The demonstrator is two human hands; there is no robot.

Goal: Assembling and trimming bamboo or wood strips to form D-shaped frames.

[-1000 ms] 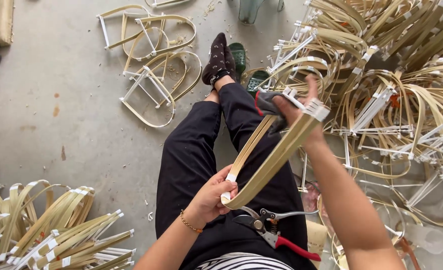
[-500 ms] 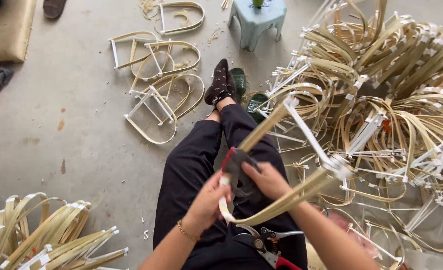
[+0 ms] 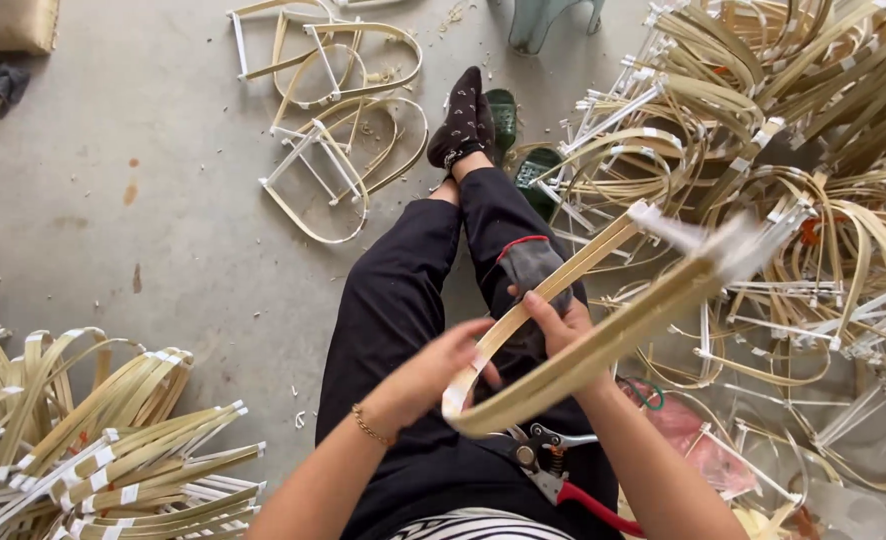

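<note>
Bent bamboo strip frame [image 3: 603,325]: pale yellow, U-shaped, white-taped ends, slanted over lap, curved end low-left, far end motion-blurred, gripped near bend.

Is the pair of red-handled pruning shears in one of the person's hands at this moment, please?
No, the shears lie on the lap while both hands grip the bent bamboo strip.

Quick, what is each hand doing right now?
Left hand: closed on the bent end of the bamboo frame.
Right hand: fingers wrapped around the same bamboo frame, farther along.
</note>
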